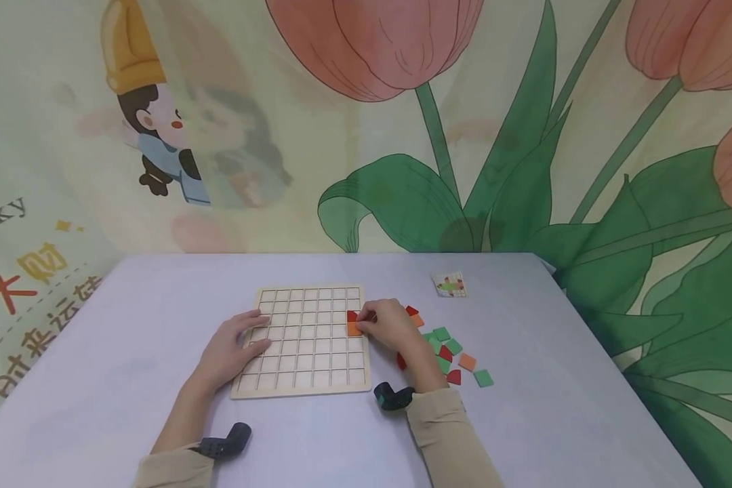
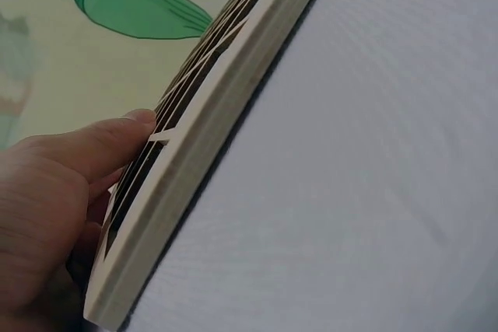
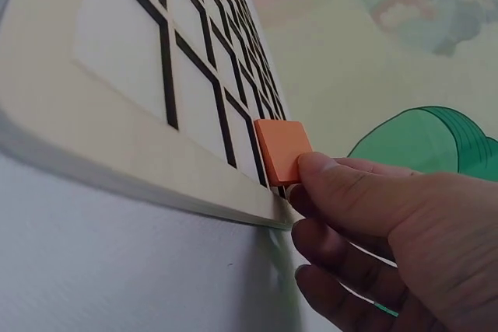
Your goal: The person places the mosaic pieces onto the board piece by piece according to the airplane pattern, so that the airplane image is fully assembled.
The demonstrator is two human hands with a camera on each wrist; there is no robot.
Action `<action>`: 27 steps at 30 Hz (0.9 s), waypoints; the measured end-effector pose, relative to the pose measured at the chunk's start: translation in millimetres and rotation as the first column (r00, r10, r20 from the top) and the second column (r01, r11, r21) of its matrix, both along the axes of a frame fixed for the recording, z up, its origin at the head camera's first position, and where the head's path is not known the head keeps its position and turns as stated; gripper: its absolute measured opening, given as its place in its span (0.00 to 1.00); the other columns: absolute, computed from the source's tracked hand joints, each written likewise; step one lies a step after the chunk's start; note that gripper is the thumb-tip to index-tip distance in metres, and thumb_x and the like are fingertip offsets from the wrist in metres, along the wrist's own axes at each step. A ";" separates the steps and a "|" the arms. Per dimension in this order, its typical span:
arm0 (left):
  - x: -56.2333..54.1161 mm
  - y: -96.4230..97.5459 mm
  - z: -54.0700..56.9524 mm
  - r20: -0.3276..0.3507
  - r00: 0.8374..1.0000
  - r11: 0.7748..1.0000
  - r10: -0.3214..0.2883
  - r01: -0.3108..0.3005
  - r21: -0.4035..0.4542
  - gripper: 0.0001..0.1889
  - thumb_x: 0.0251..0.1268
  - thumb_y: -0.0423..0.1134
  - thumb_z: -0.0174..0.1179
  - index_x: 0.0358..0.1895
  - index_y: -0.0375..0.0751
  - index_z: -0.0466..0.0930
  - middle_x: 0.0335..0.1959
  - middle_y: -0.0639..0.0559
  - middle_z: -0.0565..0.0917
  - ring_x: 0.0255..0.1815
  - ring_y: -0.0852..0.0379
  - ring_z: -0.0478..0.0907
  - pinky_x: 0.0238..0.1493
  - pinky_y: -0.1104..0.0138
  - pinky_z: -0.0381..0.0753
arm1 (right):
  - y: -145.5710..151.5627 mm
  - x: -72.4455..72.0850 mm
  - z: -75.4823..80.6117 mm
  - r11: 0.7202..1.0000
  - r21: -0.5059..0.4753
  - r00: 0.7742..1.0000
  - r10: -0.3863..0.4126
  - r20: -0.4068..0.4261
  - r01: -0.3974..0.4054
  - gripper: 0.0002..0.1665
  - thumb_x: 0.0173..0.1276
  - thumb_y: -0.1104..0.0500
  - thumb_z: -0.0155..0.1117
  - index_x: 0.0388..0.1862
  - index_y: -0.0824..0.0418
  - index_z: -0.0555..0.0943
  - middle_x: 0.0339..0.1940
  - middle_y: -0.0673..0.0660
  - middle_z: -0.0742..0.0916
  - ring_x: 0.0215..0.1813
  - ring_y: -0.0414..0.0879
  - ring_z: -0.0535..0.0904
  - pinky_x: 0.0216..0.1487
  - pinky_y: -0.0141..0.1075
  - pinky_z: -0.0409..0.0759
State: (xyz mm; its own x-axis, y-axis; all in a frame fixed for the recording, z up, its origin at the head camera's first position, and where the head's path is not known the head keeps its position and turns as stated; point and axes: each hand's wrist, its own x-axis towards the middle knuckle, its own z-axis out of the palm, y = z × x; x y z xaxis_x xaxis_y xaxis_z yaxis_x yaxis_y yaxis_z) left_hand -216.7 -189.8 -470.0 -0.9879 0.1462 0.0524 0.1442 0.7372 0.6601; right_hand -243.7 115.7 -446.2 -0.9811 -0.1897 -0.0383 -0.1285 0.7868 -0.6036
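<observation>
1. From where I stand, the right hand [image 1: 390, 325] has thumb and fingers drawn together, pinching an orange square tile [image 3: 282, 149] by its edge; the tile is at the fingertips, over the right-hand column of the board; I cannot tell whether it sits fully down in its cell.
2. Just beyond those fingertips, in the same column, a red piece [image 1: 352, 316] lies on the board, next to the orange tile.
3. The pale wooden gridded board [image 1: 311, 347] lies between the two hands; most of its cells show bare wood.
4. The left hand [image 1: 232, 346] is spread, thumb and fingers apart and fairly straight, resting on the board's left edge; it grips no tile.
5. To the right of the right hand and wrist is a loose scatter, partly hidden by them: green tiles [image 1: 453, 346], red pieces [image 1: 454, 377] with a curved side, and orange squares [image 1: 466, 361]; one green square lies farthest out to the right.
6. Beyond the right hand and off to its right, a small printed card [image 1: 450, 285] lies on the white-covered table [image 1: 524, 420].
7. Behind each hand, at the wrist, are a dark device [image 1: 393, 396] and a beige sleeve [image 1: 448, 434]; ahead of both hands hangs a tulip-printed backdrop [image 1: 378, 41].
</observation>
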 end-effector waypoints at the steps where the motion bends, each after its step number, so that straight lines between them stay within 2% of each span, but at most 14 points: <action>1: -0.6 -0.8 0.6 0.000 1.000 1.000 0.001 -0.001 0.005 0.28 0.61 0.50 0.62 0.62 0.42 0.73 0.71 0.41 0.65 0.73 0.36 0.54 0.69 0.43 0.51 | -0.4 -0.7 0.8 1.000 0.002 1.000 0.005 -0.002 -0.005 0.04 0.60 0.54 0.70 0.31 0.50 0.83 0.30 0.45 0.84 0.36 0.41 0.76 0.42 0.31 0.78; 9: -3.7 -0.3 -0.8 0.013 1.000 0.999 -0.006 0.006 0.032 0.28 0.61 0.51 0.62 0.63 0.43 0.72 0.71 0.42 0.64 0.73 0.36 0.53 0.70 0.43 0.51 | -0.5 0.3 4.3 0.999 0.030 1.000 -0.012 0.017 0.012 0.04 0.59 0.54 0.71 0.30 0.50 0.83 0.29 0.45 0.84 0.36 0.41 0.76 0.41 0.32 0.77; 19: 5.2 -0.4 2.2 0.021 1.000 1.000 0.020 -0.020 0.009 0.26 0.62 0.48 0.61 0.63 0.44 0.73 0.71 0.41 0.64 0.73 0.36 0.53 0.69 0.42 0.51 | -3.2 7.3 3.9 1.000 0.017 0.998 -0.006 0.056 0.005 0.04 0.59 0.54 0.71 0.30 0.50 0.83 0.30 0.46 0.83 0.36 0.42 0.76 0.39 0.32 0.77; 27: 5.2 1.9 4.2 -0.006 1.000 1.000 0.015 -0.015 0.007 0.26 0.61 0.46 0.62 0.62 0.43 0.74 0.70 0.40 0.65 0.72 0.35 0.54 0.69 0.42 0.52 | -1.7 7.7 9.7 0.999 0.045 0.998 -0.015 0.064 0.012 0.07 0.57 0.54 0.72 0.34 0.50 0.84 0.30 0.46 0.83 0.37 0.42 0.76 0.39 0.32 0.77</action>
